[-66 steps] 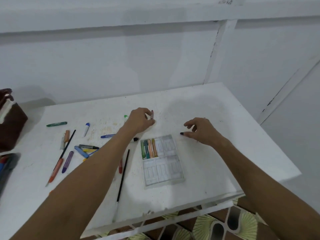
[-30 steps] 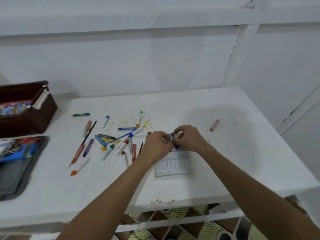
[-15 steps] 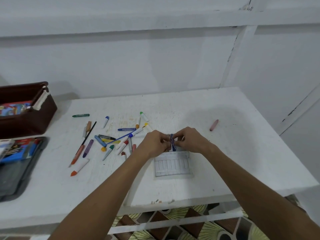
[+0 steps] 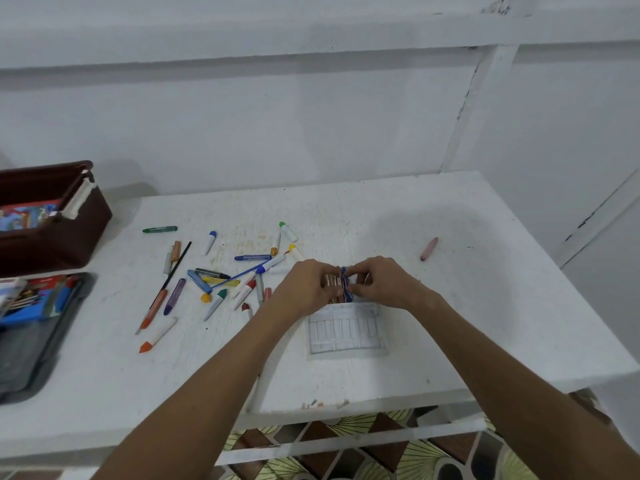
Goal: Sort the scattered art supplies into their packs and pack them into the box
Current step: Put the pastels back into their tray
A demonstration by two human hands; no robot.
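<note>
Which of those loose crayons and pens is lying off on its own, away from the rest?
The pink crayon. It lies alone on the table to the right of both hands, while every other loose pen and crayon is scattered to their left.

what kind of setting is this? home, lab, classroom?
Probably a home, not a lab. A worn white painted table stands against plain white walls, over patterned brown-and-green floor tiles. Loose coloured markers and crayons and a dark brown storage box suggest a casual craft corner.
</note>
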